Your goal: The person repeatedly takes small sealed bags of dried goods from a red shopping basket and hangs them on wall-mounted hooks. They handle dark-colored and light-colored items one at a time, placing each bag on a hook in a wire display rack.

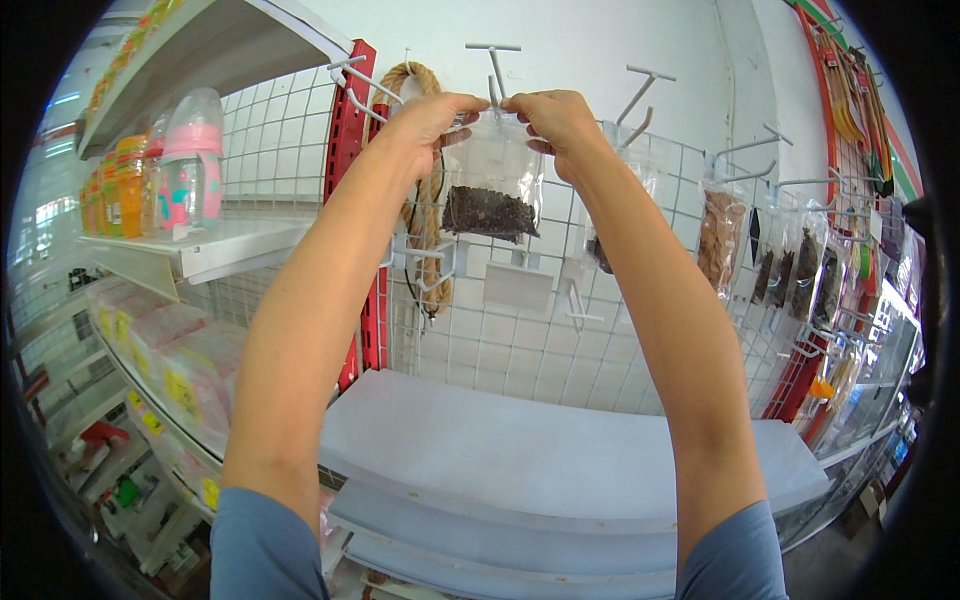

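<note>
My left hand (442, 124) and my right hand (551, 127) pinch the two top corners of a clear plastic bag (491, 180) with small dark brown pieces at its bottom. The bag's top edge is at a metal display hook (493, 79) on the wire grid; whether the hook passes through the bag cannot be told. Behind my right forearm another clear bag with dark contents (598, 253) is partly hidden. To the right, a bag of light brown pieces (721, 240) and several narrow bags with dark pieces (806, 274) hang from hooks.
A coiled rope (431, 247) hangs beside a red slotted upright (349, 127). Pale shelves (495, 450) jut out below the wire grid (525, 360). At left, a shelf (240, 244) bears a pink baby bottle (191, 165) and orange bottles. Empty hooks (649, 75) stick out at head height.
</note>
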Demonstrator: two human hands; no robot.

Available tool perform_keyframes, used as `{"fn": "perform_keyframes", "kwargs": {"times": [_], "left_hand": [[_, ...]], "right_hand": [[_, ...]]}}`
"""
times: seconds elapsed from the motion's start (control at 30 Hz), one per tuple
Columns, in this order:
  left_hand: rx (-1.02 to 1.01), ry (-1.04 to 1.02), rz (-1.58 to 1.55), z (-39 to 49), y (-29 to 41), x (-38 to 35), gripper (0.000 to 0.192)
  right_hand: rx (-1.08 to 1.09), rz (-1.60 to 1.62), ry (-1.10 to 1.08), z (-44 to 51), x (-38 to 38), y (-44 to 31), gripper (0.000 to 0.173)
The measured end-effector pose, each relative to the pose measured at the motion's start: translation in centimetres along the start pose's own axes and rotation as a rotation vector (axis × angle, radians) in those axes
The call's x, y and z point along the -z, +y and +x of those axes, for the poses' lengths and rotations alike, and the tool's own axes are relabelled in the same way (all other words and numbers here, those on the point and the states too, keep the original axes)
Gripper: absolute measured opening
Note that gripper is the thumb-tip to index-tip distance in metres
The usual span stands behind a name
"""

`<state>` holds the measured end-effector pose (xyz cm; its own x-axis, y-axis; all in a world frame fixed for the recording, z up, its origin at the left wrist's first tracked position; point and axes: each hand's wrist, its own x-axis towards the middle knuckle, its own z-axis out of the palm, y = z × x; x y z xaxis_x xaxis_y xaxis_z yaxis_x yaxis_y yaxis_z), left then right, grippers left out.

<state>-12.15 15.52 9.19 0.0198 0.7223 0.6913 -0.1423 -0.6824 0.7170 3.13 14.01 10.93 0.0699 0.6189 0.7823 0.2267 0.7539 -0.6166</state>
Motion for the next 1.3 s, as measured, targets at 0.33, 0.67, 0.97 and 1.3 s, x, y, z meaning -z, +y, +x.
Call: {"fn": "perform_keyframes", "kwargs": {"times": [0.33,0.67,0.97,1.3], "left_hand": [[-0.030,0.004,0.170,0.0,0.2,-0.1,0.024],[-0.218,0.174,0.335,-4.1,0.8,0.4,0.044],[-0.284,0.129,0.435,-11.9,1.9,-1.0,0.027],[-0.142,0.123,0.478,-26.1,3.4,-1.7,0.024]], "right_hand": [[-0.014,-0.088,-0.063,-0.1,0.7,0.5,0.026],[0.184,-0.409,0.015,-4.5,3.2,0.3,0.056],[0.196,-0.271,-0.203,-10.9,6.9,-1.5,0.046],[0.033,-0.100,-0.484,-20.6,8.4,-5.3,0.034]]}}
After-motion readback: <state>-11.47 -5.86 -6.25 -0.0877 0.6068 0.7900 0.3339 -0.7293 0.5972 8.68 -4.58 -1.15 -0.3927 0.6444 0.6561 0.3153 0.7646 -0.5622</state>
